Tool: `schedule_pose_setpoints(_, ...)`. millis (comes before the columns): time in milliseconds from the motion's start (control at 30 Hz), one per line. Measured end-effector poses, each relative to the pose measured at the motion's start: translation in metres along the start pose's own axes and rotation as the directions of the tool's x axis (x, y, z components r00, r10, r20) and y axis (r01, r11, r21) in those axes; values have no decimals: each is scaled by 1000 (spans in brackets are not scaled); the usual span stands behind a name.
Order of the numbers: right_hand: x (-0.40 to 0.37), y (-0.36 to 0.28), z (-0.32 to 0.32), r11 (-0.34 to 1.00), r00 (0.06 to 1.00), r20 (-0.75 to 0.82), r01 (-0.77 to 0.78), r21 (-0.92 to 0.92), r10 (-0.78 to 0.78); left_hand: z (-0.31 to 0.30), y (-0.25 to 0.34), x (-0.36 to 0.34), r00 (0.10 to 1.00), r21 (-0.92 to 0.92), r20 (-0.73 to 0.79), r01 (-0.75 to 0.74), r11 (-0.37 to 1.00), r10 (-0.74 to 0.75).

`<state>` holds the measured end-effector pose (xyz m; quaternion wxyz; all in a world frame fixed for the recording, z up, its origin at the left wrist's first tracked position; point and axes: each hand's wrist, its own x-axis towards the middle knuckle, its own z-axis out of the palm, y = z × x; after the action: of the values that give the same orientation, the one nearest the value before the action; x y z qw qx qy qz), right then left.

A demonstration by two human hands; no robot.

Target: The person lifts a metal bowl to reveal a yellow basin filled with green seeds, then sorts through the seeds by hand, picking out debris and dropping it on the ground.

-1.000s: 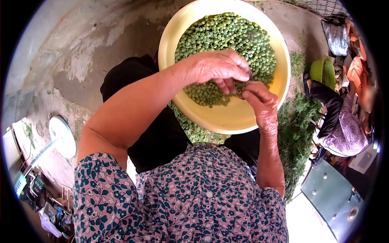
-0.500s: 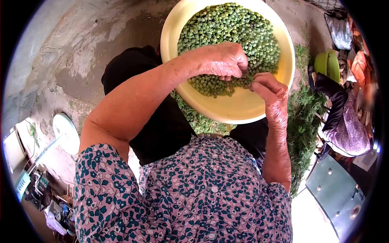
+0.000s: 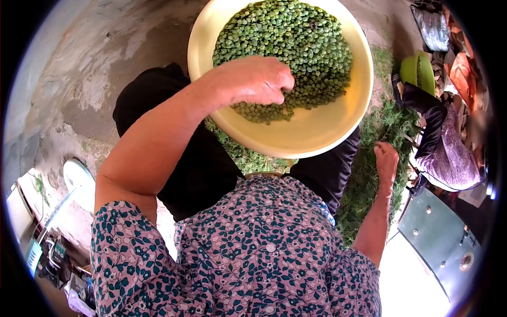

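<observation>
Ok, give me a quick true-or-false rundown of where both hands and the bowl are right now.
1. The left hand rests on the green peas inside the yellow bowl. True.
2. The right hand is in the bowl as well. False: it is outside the bowl, lower down over the pile of green plants on the person's right.
3. The bowl is almost empty. False: peas cover most of it, and only the near side shows bare yellow.
4. Another person sits at the right, close to a small green bowl. True.
</observation>
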<state>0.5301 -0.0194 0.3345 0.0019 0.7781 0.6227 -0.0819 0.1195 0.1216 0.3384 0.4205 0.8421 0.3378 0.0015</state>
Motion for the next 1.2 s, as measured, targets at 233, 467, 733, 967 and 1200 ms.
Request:
schedule_pose_setpoints(233, 44, -115, 37, 808, 995, 100, -63, 586, 5, -22, -12, 12, 925, 37, -349, -146, 989, 150)
schedule_pose_setpoints(467, 79, -144, 170, 981, 905, 404, 61, 184, -132, -39, -23, 20, 896, -6, -411, -185, 983, 167)
schedule_pose_setpoints(733, 67, -224, 179, 962, 880, 470, -61, 265, -73, -51, -17, 18, 915, -63, -369, -202, 977, 165)
schedule_pose_setpoints(967, 30, -268, 182, 863, 823, 422, 153, 481, -381, -51, -15, 21, 919, -69, -375, -158, 985, 121)
schedule_pose_setpoints(1200, 1, -260, 168, 692, 686, 365, 281, 665, -629, -50, -18, 20, 924, -59, -370, -126, 990, 96)
